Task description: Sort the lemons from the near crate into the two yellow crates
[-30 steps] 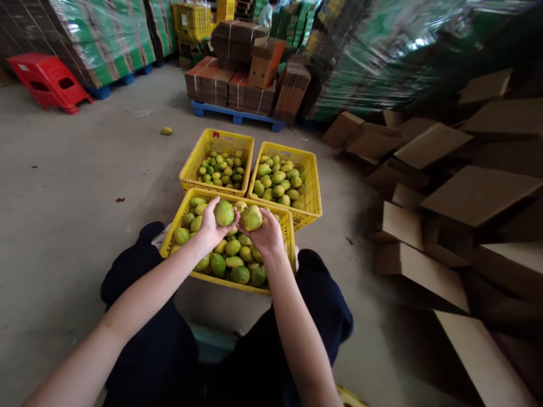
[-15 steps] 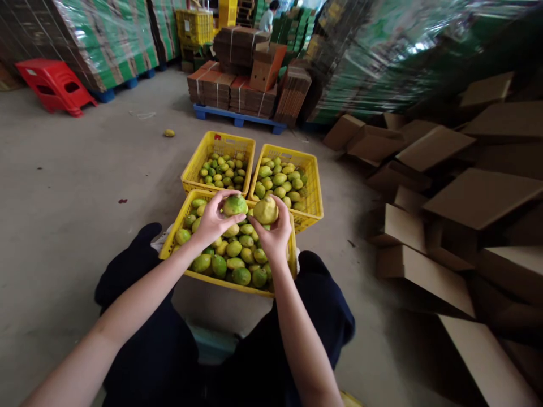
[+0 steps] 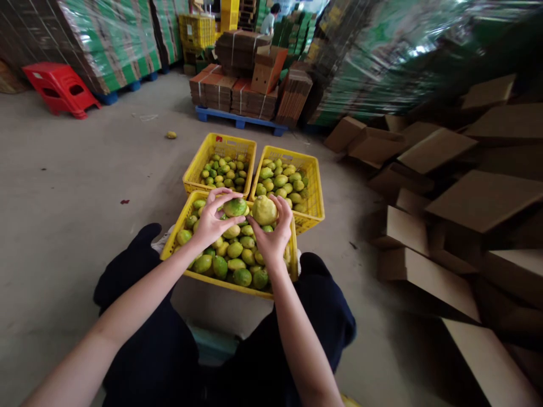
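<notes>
My left hand (image 3: 213,219) grips a green-yellow lemon (image 3: 235,207) between thumb and fingers. In my right hand (image 3: 275,232) is a yellower, knobbly lemon (image 3: 263,210), held close beside the first. Both fruits are above the near yellow crate (image 3: 237,287), which holds many green and yellow lemons (image 3: 235,249). Two more yellow crates stand behind it: the left one (image 3: 190,180) has smaller lemons (image 3: 224,169), and the right one (image 3: 314,186) has lemons (image 3: 280,181) heaped toward its left side.
A single lemon (image 3: 171,135) lies on the floor beyond the crates. A red stool (image 3: 61,90) is at the far left. Flattened cartons (image 3: 250,93) sit on a blue pallet (image 3: 240,120). Cardboard boxes (image 3: 441,282) pile up at the right. A person (image 3: 268,22) is in the background.
The lemon in my left hand has turned, and the fingers above it are more spread. The right-hand lemon has turned slightly. The whole view has shifted a little.
</notes>
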Motion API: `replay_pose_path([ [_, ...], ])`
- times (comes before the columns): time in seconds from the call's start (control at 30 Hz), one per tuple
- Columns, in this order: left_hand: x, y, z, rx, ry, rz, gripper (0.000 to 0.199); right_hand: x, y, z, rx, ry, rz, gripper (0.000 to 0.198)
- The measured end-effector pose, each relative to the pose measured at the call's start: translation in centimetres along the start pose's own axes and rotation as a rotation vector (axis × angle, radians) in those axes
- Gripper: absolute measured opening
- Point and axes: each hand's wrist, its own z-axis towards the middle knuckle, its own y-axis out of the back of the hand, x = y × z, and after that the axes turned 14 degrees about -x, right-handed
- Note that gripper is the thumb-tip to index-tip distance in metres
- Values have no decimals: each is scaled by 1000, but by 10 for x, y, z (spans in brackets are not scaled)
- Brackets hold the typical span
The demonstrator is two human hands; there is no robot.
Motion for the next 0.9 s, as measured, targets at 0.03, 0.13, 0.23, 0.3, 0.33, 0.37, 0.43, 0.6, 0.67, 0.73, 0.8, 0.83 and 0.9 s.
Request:
replay_pose_path([
  [0.03, 0, 0, 0, -22, -4, -3, 47, 1, 0, 0, 6, 11, -5, 60],
  [0.13, 0, -2, 0, -77, 30, -36, 43, 2, 0, 1, 31, 54, -43, 53],
  [0.23, -1, -2, 0, -70, 50, -46, 42, 1, 0, 1, 30, 106, -88, 45],
  [0.3, 0, -1, 0, -56, 48, -43, 39, -1, 0, 1, 41, 143, -120, 43],
  [0.33, 1, -1, 0, -41, 37, -33, 38, -1, 0, 0, 50, 164, -131, 43],
  [0.37, 2, 0, -1, -22, 18, -16, 38, -1, 0, -1, 57, 183, -135, 43],
  [0.43, 4, 2, -1, 19, -36, 29, 44, -1, 0, -3, 67, 207, -134, 43],
  [0.6, 8, 5, -1, 61, -106, 89, 49, 3, -1, -4, 86, 145, -113, 40],
  [0.67, 6, 5, 0, 54, -64, 73, 49, 5, 1, -3, 90, 95, -77, 42],
  [0.73, 4, 5, 1, 19, 62, -2, 44, 8, 2, -2, 104, -12, -9, 48],
  [0.8, 4, 6, 3, -17, 267, -128, 31, 9, 2, -2, 133, -200, 101, 51],
  [0.83, 4, 7, 3, -21, 380, -196, 24, 9, 1, -2, 141, -308, 171, 50],
  [0.9, 8, 8, 4, 8, 593, -340, 22, 8, -3, -3, 133, -552, 332, 43],
])
